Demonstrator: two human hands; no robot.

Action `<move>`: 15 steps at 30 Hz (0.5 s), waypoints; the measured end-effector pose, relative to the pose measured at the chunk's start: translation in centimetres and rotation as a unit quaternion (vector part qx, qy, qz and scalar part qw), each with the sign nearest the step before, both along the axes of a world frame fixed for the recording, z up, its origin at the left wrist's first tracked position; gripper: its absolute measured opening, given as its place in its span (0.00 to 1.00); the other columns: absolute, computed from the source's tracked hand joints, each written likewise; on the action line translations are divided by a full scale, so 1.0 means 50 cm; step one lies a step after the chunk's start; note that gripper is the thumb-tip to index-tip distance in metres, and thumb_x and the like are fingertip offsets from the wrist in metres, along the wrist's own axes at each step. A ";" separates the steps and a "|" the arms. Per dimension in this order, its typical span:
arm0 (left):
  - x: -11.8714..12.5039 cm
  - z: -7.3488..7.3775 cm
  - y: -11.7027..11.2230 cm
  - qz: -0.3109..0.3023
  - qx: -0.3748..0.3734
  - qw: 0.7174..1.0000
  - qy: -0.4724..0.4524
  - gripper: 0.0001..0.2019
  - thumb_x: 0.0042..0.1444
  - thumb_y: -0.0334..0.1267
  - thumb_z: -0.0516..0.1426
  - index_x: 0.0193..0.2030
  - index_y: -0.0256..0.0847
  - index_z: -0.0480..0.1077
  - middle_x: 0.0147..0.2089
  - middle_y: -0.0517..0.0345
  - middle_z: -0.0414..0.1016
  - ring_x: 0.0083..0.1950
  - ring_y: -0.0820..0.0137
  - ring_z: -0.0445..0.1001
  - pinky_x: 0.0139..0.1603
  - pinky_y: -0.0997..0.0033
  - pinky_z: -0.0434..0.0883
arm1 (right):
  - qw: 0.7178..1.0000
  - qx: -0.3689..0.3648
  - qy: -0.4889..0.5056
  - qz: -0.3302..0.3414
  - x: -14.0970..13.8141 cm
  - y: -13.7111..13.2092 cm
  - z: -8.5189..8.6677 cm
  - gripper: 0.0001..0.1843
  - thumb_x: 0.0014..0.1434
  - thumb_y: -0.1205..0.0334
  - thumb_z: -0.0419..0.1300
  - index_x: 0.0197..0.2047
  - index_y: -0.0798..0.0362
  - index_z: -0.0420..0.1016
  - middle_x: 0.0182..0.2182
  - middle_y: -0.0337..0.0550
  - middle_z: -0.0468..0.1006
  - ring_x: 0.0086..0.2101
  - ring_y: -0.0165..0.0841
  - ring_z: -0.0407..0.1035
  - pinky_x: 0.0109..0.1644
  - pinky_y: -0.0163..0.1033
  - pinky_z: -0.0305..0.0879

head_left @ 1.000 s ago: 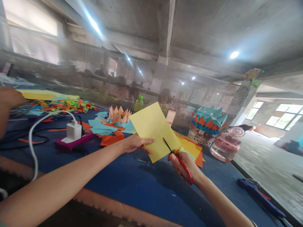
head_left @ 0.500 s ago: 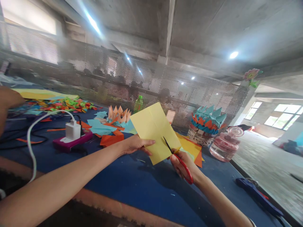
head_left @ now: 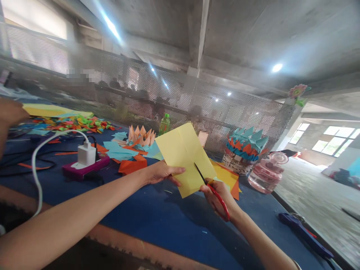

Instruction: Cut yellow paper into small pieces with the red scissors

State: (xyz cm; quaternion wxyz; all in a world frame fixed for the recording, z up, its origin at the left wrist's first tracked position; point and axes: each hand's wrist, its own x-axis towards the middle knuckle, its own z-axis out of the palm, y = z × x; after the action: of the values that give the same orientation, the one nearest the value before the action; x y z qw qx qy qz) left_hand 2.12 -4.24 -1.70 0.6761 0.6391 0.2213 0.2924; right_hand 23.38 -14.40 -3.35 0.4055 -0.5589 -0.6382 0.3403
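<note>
My left hand (head_left: pixel 161 173) pinches the lower left edge of a creased yellow paper sheet (head_left: pixel 182 155) and holds it up over the blue table (head_left: pixel 157 221). My right hand (head_left: pixel 218 197) is closed round red-handled scissors (head_left: pixel 214 193). The dark blades reach up into the sheet from its lower right edge, along a cut. Both forearms stretch in from the bottom of the view.
A white charger on a purple box (head_left: pixel 86 163) with a white cable lies left. Loose coloured paper pieces (head_left: pixel 125 155), a folded orange crown (head_left: pixel 140 135), a green bottle (head_left: pixel 164 123), a paper-topped basket (head_left: pixel 244 150), a pink glass jar (head_left: pixel 266 172) and a blue tool (head_left: pixel 305 234) stand around. Another person's hand (head_left: pixel 9 112) is far left.
The scissor blades have moved slightly further into the yellow sheet. The view has shifted a little; both hands keep their hold.
</note>
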 end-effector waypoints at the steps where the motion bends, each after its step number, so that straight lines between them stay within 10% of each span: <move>1: 0.000 0.000 0.000 -0.001 -0.001 1.000 0.000 0.29 0.46 0.43 0.66 0.57 0.43 0.70 0.60 0.46 0.70 0.56 0.53 0.72 0.39 0.62 0.78 | 1.000 0.006 -0.004 -0.002 0.001 0.000 0.001 0.28 0.50 0.33 0.59 0.26 0.51 0.60 0.11 0.28 0.56 0.12 0.22 0.50 0.14 0.30 0.45; 15: 0.005 -0.001 -0.018 -0.034 -0.014 0.999 0.019 0.29 0.45 0.43 0.67 0.55 0.41 0.71 0.57 0.44 0.72 0.53 0.54 0.74 0.44 0.60 0.77 | 0.996 0.032 -0.062 0.061 0.008 -0.008 0.005 0.32 0.53 0.27 0.49 0.30 0.51 0.59 0.12 0.29 0.57 0.11 0.24 0.54 0.13 0.30 0.49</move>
State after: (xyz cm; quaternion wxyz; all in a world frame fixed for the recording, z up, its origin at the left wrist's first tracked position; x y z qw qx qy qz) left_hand 2.40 -5.15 -1.77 0.6904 0.6417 0.2164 0.2544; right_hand 23.79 -14.79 -3.11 0.3612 -0.5257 -0.7056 0.3087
